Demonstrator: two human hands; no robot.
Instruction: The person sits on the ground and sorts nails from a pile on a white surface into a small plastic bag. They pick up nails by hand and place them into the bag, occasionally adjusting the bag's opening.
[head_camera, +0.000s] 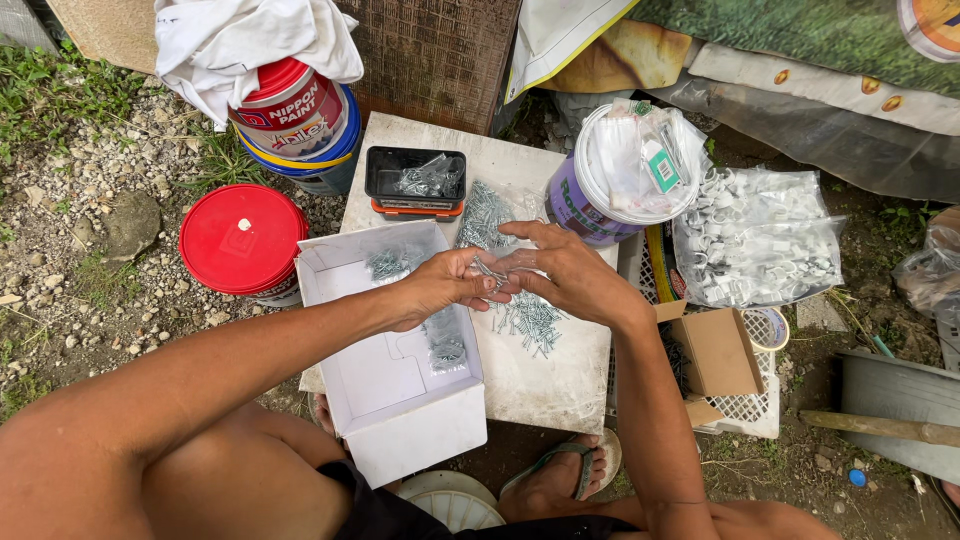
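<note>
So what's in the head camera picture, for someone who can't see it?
Two hands, left hand and right hand, pinch small screws above a loose screw pile on a white board, beside an open white box.

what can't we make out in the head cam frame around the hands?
- How many screws the left hand pinches: its fingers cover them.
- Whether the right hand grips the small clear bag or only touches it: too small.
- Far side of the loose screw pile: under both hands.
- Contents of the white bucket: plastic bags cover its top.
- Black tray contents: bagged, too small.
</note>
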